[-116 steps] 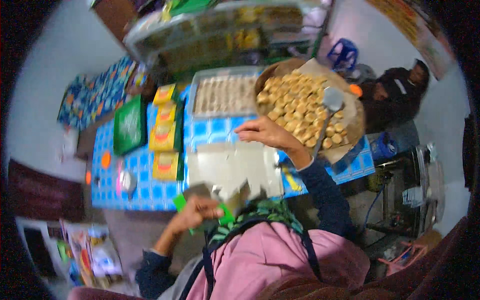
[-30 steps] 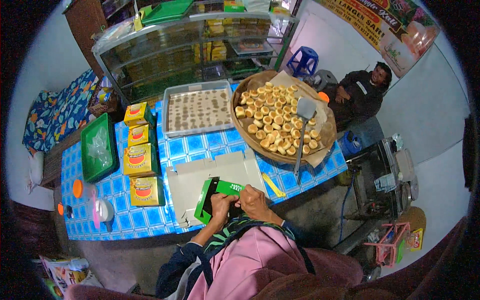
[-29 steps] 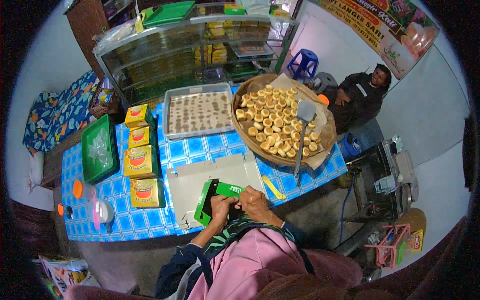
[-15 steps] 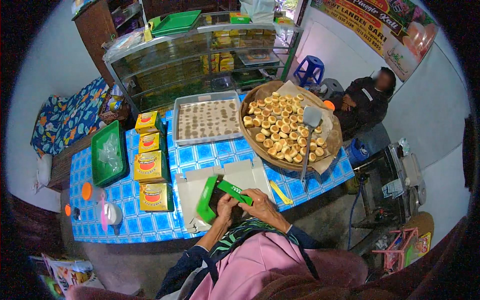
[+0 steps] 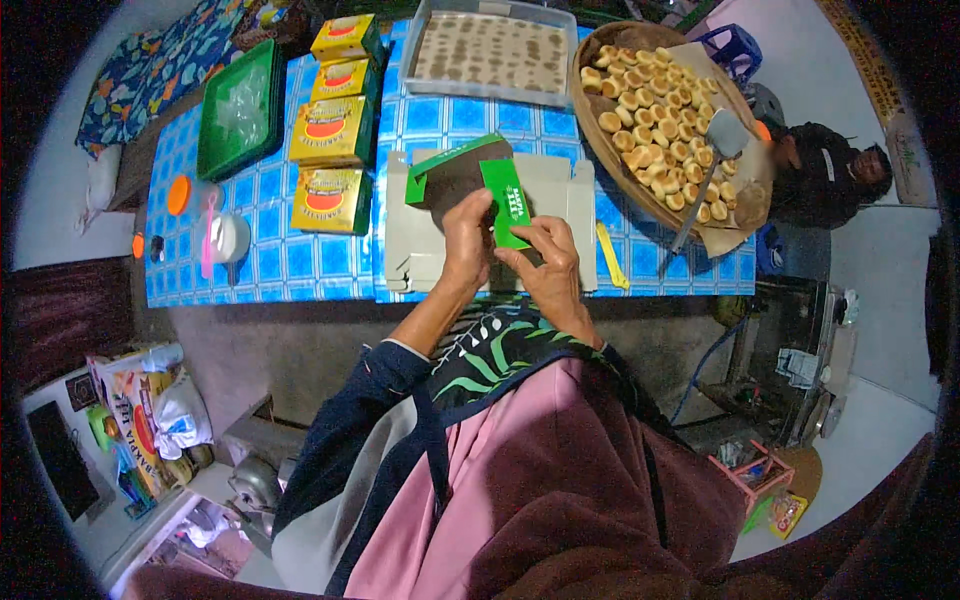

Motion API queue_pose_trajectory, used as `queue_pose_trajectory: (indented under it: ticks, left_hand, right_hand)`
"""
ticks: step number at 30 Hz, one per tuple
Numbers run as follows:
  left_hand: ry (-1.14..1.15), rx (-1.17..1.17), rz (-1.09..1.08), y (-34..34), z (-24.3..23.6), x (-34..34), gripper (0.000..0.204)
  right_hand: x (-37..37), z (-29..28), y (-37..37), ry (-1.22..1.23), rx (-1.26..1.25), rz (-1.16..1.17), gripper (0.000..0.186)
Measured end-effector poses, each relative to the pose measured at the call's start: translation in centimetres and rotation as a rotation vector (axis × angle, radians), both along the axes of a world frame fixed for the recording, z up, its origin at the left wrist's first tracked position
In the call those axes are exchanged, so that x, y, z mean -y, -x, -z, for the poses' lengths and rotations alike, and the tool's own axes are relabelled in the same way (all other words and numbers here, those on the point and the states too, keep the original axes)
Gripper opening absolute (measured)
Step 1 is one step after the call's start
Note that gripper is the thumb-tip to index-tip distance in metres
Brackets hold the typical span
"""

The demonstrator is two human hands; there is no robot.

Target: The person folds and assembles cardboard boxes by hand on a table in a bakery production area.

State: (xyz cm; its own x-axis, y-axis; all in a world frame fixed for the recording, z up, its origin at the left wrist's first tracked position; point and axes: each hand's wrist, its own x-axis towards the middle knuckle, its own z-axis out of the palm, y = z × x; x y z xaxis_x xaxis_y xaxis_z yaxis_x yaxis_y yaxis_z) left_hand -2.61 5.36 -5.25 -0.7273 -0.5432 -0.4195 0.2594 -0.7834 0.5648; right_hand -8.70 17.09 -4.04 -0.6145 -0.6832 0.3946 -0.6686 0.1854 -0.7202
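Both of my hands work on a partly folded green cardboard box (image 5: 510, 195), its dark inner side showing between raised green walls. My left hand (image 5: 466, 245) grips the near edge, with the thumb pointing up along the inside. On the green wall at the right, my right hand (image 5: 548, 262) pinches the near corner with bent fingers. Under the box lie flat pale cardboard blanks (image 5: 412, 245) on the blue checked tablecloth (image 5: 265, 265). Just right of the blanks is a yellow plastic strip-like tool (image 5: 611, 257).
Yellow boxes (image 5: 330, 200) stand in a row to the left, beside green trays (image 5: 237, 130) and a white cup (image 5: 230, 238). Behind is a lined plastic tray (image 5: 490, 60). Round pastries (image 5: 650, 130) and a spatula (image 5: 727, 135) fill a woven tray (image 5: 590, 125). A person (image 5: 825, 180) sits at the right.
My view has tilted down, so the table appears higher. The green box has turned in my hands, and my right hand has shifted to the near corner of its right wall.
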Motion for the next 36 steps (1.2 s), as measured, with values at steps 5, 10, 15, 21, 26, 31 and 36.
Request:
queue_pose_trajectory:
  ticks: [5,10,15,21,26,31,36]
  left_hand:
    - [0.397,0.302,0.215,-1.6,0.8,1.1,0.029]
    - [0.486,0.325,0.41,-2.4,0.9,1.9,0.029]
    - [0.272,0.296,0.467,-3.2,1.2,2.8,0.025]
    - [0.236,0.347,0.628,-4.3,2.5,3.7,0.021]
    - [0.241,0.292,0.676,-4.3,3.4,4.5,0.019]
    - [0.24,0.138,0.572,-4.0,1.0,3.9,0.025]
    - [0.105,0.371,0.235,-2.5,2.2,3.7,0.017]
  right_hand:
    - [0.5,0.9,2.4,0.091,0.154,-0.112,0.023]
    - [2.3,-0.8,5.2,-0.031,0.078,0.023,0.031]
    - [2.3,-0.7,5.6,-0.063,0.064,-0.143,0.042]
    - [1.0,-1.7,6.9,-0.238,0.074,-0.556,0.049]
    - [1.4,-0.6,5.7,-0.09,-0.067,-0.563,0.038]
    - [0.7,0.7,5.3,-0.094,-0.025,-0.571,0.039]
    - [0.9,0.6,3.0,-0.103,-0.042,-0.507,0.035]
